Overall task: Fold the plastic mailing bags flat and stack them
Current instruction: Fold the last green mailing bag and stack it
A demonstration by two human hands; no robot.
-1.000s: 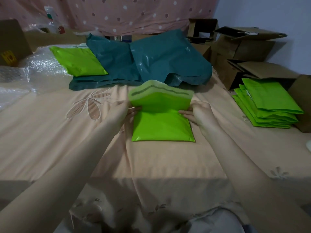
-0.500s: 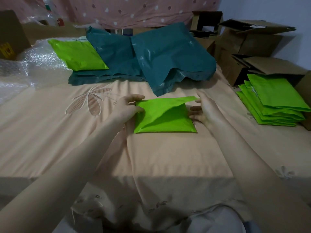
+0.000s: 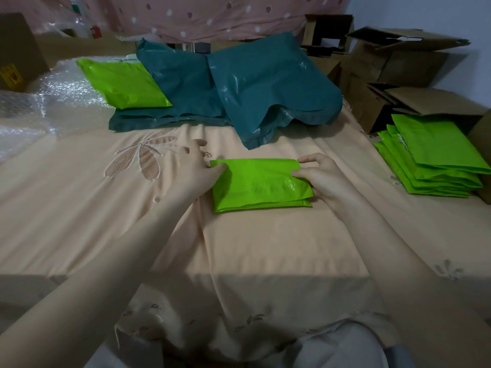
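Nearest us, our two forearms reach out over the peach bedsheet. At their ends, the folded green mailing bag lies flat in the middle of the sheet. Our left hand rests with fingers spread and relaxed at its left edge; our right hand curls its fingers over the right edge, apparently pinching the doubled layers. This bag looks folded but not yet stacked. Further right sits the stack of folded green bags, several deep, so a good part seems done. Farther off lie one more green bag and the rumpled teal mailing bags, which we judge remain to be folded.
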